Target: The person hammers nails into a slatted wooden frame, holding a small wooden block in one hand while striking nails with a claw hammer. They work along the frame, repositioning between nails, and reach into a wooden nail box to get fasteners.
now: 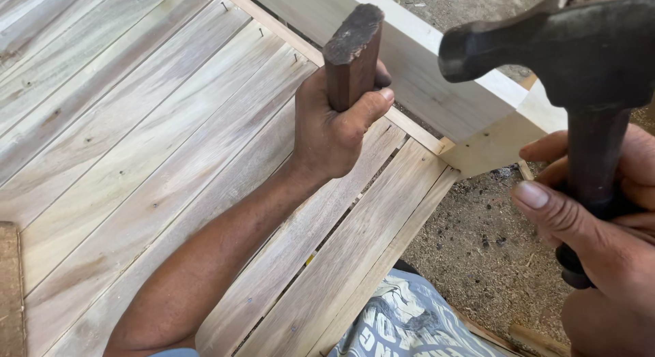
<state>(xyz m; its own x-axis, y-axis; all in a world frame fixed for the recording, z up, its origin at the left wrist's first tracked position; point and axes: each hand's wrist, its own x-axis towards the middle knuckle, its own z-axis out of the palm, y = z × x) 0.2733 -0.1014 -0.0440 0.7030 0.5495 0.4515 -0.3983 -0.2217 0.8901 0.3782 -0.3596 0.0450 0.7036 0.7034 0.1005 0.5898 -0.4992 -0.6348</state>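
While the left hand (338, 125) wraps tightly around a dark wooden block (351, 53), fingers curled behind it and thumb pressed across its front, the block stands nearly upright on the slatted wooden panel (150, 159), just beside the pale frame board (423, 70) that runs along the panel's far edge. Close to the camera, the right hand (600, 220) is clenched on the dark handle of a hammer (580, 57), thumb laid along the shaft and the other fingers folded round it. Its black head sits raised above the frame's corner, well clear of the block. Sawdust-strewn ground (491, 255) lies below the panel's edge, and patterned cloth (409, 323) shows at the bottom.
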